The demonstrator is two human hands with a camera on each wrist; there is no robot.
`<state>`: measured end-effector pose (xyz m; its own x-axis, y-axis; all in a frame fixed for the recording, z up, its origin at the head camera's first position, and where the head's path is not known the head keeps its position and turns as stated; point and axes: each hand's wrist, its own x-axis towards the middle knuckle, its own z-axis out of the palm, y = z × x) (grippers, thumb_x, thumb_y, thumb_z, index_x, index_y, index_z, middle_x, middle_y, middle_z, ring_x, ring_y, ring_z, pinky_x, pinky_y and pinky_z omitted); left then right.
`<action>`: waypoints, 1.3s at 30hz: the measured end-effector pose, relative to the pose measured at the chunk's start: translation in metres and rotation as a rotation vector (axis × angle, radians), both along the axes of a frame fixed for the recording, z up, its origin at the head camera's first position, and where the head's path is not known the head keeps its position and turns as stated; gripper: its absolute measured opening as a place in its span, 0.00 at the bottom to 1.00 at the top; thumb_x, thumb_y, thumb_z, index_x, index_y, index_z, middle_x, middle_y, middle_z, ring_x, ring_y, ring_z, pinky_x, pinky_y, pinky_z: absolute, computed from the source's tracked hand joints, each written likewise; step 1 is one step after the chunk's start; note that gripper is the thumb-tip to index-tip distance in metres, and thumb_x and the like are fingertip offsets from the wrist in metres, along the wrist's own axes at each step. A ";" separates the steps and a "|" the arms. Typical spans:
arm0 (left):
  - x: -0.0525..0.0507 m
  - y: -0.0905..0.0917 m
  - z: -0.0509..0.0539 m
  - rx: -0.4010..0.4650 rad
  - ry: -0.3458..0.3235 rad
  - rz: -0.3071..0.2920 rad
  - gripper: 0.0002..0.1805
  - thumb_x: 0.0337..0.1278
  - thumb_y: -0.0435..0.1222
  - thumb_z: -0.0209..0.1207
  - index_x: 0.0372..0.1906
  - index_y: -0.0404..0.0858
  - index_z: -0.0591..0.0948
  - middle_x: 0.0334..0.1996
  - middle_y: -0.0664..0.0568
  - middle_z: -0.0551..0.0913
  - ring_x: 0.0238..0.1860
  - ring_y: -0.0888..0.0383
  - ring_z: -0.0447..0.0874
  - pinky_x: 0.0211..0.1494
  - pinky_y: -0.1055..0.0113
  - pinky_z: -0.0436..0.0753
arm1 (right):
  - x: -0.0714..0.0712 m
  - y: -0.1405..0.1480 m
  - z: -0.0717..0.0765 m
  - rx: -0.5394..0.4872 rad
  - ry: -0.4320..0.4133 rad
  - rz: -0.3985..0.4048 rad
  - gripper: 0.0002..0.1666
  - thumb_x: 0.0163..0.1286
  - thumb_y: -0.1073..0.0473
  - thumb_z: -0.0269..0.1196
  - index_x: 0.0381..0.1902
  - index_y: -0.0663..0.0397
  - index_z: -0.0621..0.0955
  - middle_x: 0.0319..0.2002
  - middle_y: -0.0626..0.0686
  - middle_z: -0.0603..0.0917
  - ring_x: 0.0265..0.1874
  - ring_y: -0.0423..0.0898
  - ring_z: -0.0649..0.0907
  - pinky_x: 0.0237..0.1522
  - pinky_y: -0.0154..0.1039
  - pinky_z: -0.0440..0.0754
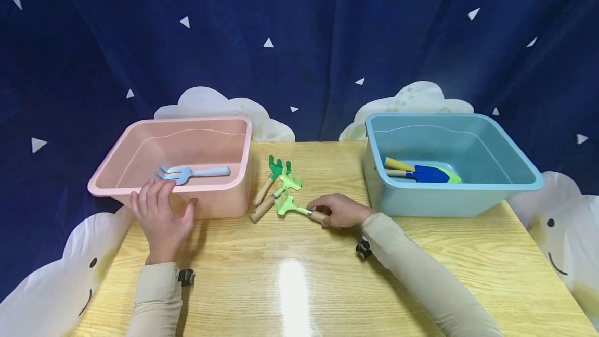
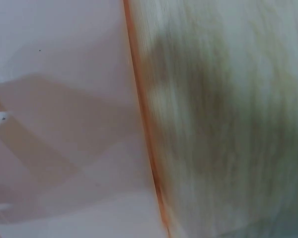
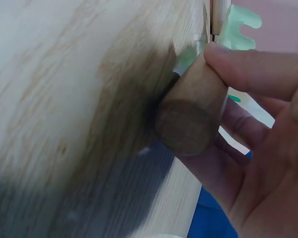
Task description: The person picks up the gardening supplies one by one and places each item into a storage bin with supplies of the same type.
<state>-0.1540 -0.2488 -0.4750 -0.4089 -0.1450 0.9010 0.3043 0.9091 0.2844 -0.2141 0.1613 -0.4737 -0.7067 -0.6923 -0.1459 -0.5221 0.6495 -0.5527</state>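
My right hand (image 1: 340,210) pinches the wooden handle of a light green hand rake (image 1: 286,205) on the table. The right wrist view shows the thumb and fingers around that handle (image 3: 191,109), its round end toward the camera. A second light green rake (image 1: 281,190) and a dark green rake (image 1: 276,168) lie just left of it. My left hand (image 1: 161,217) is at the front rim of the pink bin (image 1: 241,199), fingers extended over the edge and thumb spread. Inside that bin lies a light blue hand fork (image 1: 192,172), its tines near the fingertips.
At the right stands a blue bin (image 1: 421,203) holding a blue trowel (image 1: 428,173), a yellow-handled tool (image 1: 398,164) and something lime green. Both bins stand on a wooden table (image 1: 243,274). A dark blue curtain (image 1: 299,25) hangs behind.
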 end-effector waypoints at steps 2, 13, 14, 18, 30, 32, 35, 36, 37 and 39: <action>0.000 0.000 0.000 0.001 -0.001 -0.001 0.31 0.39 0.44 0.65 0.53 0.35 0.78 0.52 0.39 0.79 0.61 0.39 0.70 0.75 0.40 0.52 | 0.000 0.000 0.000 -0.021 0.004 -0.008 0.29 0.61 0.66 0.67 0.61 0.45 0.81 0.49 0.48 0.85 0.37 0.42 0.78 0.41 0.35 0.75; 0.001 -0.001 0.001 0.002 0.002 0.001 0.31 0.39 0.45 0.64 0.53 0.35 0.78 0.52 0.39 0.79 0.61 0.39 0.70 0.75 0.40 0.52 | -0.002 0.001 0.011 -0.119 -0.012 -0.061 0.30 0.62 0.68 0.66 0.62 0.45 0.80 0.59 0.51 0.83 0.47 0.45 0.85 0.50 0.41 0.84; 0.001 -0.001 0.001 0.002 0.001 0.000 0.31 0.39 0.45 0.64 0.53 0.35 0.78 0.52 0.39 0.79 0.61 0.39 0.70 0.75 0.40 0.52 | -0.002 0.001 0.012 -0.122 -0.018 -0.066 0.30 0.62 0.68 0.65 0.62 0.45 0.80 0.59 0.51 0.83 0.48 0.46 0.85 0.50 0.41 0.84; 0.001 -0.002 0.001 0.000 -0.009 0.000 0.30 0.40 0.45 0.64 0.53 0.35 0.78 0.52 0.39 0.79 0.61 0.39 0.70 0.75 0.40 0.51 | -0.002 0.002 0.013 -0.143 -0.040 -0.075 0.30 0.62 0.69 0.65 0.62 0.47 0.79 0.59 0.52 0.83 0.48 0.48 0.86 0.50 0.40 0.84; 0.001 -0.001 0.001 -0.016 -0.006 -0.003 0.30 0.41 0.45 0.64 0.54 0.36 0.78 0.53 0.40 0.79 0.61 0.40 0.70 0.75 0.40 0.53 | -0.005 0.011 0.032 -0.262 -0.054 -0.052 0.31 0.62 0.70 0.65 0.64 0.53 0.77 0.52 0.58 0.84 0.40 0.49 0.86 0.28 0.35 0.83; 0.001 -0.001 0.001 -0.018 -0.008 -0.002 0.31 0.41 0.45 0.64 0.54 0.36 0.78 0.53 0.40 0.79 0.62 0.40 0.70 0.75 0.40 0.53 | -0.005 0.011 0.035 -0.271 -0.037 -0.048 0.31 0.62 0.70 0.65 0.64 0.52 0.77 0.52 0.57 0.84 0.40 0.48 0.86 0.29 0.35 0.83; 0.001 -0.001 0.001 -0.017 -0.013 -0.001 0.31 0.41 0.45 0.64 0.54 0.36 0.78 0.53 0.40 0.79 0.61 0.39 0.70 0.75 0.41 0.53 | -0.005 0.011 0.039 -0.278 -0.024 -0.050 0.31 0.62 0.70 0.65 0.64 0.53 0.77 0.53 0.57 0.84 0.40 0.47 0.86 0.31 0.34 0.84; 0.001 -0.001 0.001 -0.019 -0.013 -0.001 0.30 0.41 0.45 0.64 0.54 0.36 0.79 0.53 0.40 0.79 0.61 0.39 0.70 0.75 0.40 0.53 | -0.005 0.011 0.040 -0.278 -0.025 -0.054 0.31 0.62 0.70 0.65 0.64 0.53 0.77 0.53 0.57 0.84 0.40 0.47 0.86 0.32 0.34 0.84; 0.001 -0.001 0.001 -0.020 -0.012 -0.001 0.30 0.41 0.45 0.64 0.54 0.36 0.79 0.53 0.40 0.79 0.61 0.40 0.71 0.75 0.40 0.53 | -0.005 0.011 0.041 -0.279 -0.027 -0.055 0.31 0.62 0.70 0.65 0.64 0.53 0.77 0.53 0.57 0.84 0.40 0.47 0.86 0.32 0.34 0.84; 0.001 -0.001 0.002 -0.020 -0.012 -0.003 0.30 0.41 0.46 0.63 0.54 0.37 0.79 0.53 0.41 0.79 0.61 0.40 0.71 0.75 0.40 0.53 | -0.005 0.011 0.042 -0.280 -0.028 -0.059 0.31 0.63 0.70 0.65 0.64 0.52 0.77 0.52 0.56 0.84 0.40 0.47 0.86 0.33 0.35 0.84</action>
<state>-0.1529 -0.2494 -0.4734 -0.4198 -0.1256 0.8989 0.3037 0.9139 0.2695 -0.2191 0.1720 -0.4319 -0.7451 -0.6664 0.0253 -0.4702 0.4981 -0.7286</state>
